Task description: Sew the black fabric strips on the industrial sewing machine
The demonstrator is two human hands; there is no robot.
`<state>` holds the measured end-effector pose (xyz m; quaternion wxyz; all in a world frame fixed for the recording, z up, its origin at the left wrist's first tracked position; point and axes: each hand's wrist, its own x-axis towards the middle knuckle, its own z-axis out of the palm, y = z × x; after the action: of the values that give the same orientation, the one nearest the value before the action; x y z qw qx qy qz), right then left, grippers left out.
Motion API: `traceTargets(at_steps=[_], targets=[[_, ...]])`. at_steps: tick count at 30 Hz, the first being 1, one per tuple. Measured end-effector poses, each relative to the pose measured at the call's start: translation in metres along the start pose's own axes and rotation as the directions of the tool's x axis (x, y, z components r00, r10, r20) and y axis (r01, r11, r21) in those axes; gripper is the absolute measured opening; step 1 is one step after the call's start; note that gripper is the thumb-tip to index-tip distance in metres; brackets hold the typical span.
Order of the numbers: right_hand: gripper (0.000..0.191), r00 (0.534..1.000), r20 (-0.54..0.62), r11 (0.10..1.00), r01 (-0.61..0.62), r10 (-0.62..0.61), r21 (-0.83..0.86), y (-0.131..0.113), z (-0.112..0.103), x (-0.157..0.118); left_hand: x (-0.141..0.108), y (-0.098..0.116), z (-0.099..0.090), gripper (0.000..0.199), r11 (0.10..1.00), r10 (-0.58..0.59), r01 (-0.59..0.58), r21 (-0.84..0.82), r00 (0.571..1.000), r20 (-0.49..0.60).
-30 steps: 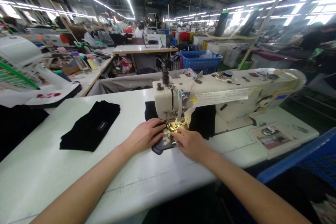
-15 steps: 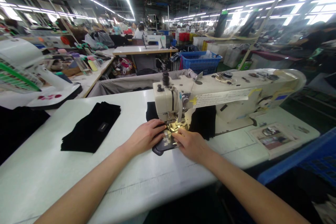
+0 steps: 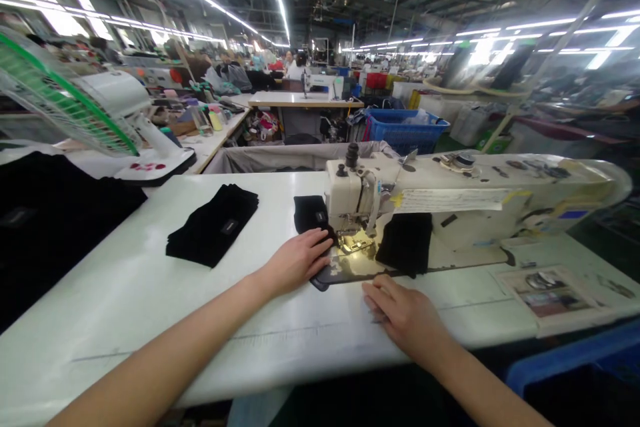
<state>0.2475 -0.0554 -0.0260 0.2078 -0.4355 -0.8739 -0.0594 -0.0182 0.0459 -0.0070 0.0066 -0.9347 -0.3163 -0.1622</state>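
Observation:
A cream sewing machine [image 3: 345,197] stands on the pale table, its lamp lighting the needle plate [image 3: 356,247]. Just left of the presser foot lies my left hand [image 3: 303,260], palm down with fingers stretched out. Its fingertips reach the edge of a black fabric piece [image 3: 311,212] with a small label, partly behind the machine head. My right hand [image 3: 407,313] is in front of the machine bed, above the table, with its fingers curled. Something small and dark shows under those fingers, too blurred to name. Another black fabric piece [image 3: 406,243] lies right of the needle.
To the left lie a stack of labelled black pieces [image 3: 215,227] and a larger black pile [image 3: 55,227]. A white fan with a green rim [image 3: 107,117] stands behind them. Blue baskets sit beyond the machine [image 3: 405,133] and at the lower right [image 3: 575,353].
My right hand has drawn back from the presser foot toward the table's front edge. My left hand stays beside the needle area. The whole view has shifted, so things sit farther right.

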Motion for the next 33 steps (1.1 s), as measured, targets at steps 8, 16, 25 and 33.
traceTargets(at_steps=[8, 16, 25, 33], targets=[[0.034, 0.955, -0.200, 0.961, -0.245, 0.217, -0.127, 0.043, -0.004, -0.022, -0.009, 0.004, -0.035, 0.026, 0.822, -0.569, 0.569, -0.021, 0.821, -0.054], [0.034, 0.957, -0.215, 0.949, -0.240, 0.197, -0.202, 0.048, 0.002, -0.026, 0.020, -0.029, -0.022, 0.014, 0.540, -0.831, 0.824, -0.168, 0.554, 0.045], [0.029, 0.950, -0.180, 0.949, -0.282, 0.255, -0.140, 0.059, -0.005, -0.022, -0.033, -0.093, -0.113, 0.033, 0.466, -0.884, 0.818, -0.337, 0.445, -0.143], [0.026, 0.933, -0.146, 0.941, -0.337, 0.329, -0.034, 0.062, -0.005, -0.018, -0.062, -0.118, -0.117, 0.055, 0.440, -0.784, 0.784, 0.438, 0.573, -0.239]])
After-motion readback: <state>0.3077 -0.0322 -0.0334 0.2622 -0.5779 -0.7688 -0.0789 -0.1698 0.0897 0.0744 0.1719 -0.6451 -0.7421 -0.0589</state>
